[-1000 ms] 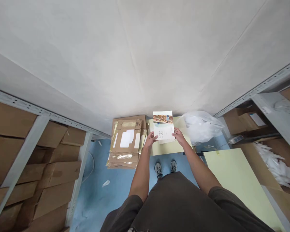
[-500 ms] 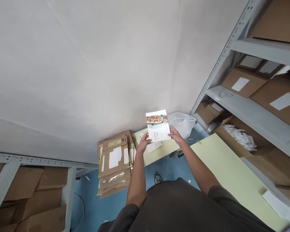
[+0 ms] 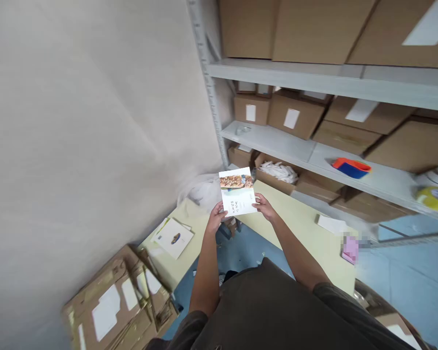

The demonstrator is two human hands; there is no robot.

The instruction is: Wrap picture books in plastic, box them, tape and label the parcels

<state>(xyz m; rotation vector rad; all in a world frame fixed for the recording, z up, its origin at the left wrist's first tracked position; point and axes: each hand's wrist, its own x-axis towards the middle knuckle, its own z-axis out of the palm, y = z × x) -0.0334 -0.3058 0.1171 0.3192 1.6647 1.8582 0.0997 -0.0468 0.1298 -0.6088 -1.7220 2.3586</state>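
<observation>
A thin white booklet (image 3: 237, 197) with a brown picture band across its upper part and dark handwritten-style characters below is held up in front of me. My left hand (image 3: 215, 217) pinches its lower left corner, and my right hand (image 3: 264, 207) grips its lower right edge. Below and to the left, another white booklet (image 3: 174, 238) with a small dark picture lies on a pale yellow table (image 3: 160, 277), over a further sheet or booklet. A crumpled clear plastic bag (image 3: 200, 192) sits behind my left hand.
Flattened cardboard boxes (image 3: 120, 301) are stacked at the lower left. A second yellow table (image 3: 299, 221) runs to the right, bearing a white paper stack (image 3: 331, 224) and a pink item (image 3: 349, 249). Grey shelves (image 3: 277, 141) with cardboard boxes (image 3: 295, 114) rise behind it.
My view and body have turned to the right, bringing more of the shelves and the right-hand table into sight. The booklet stays in both hands.
</observation>
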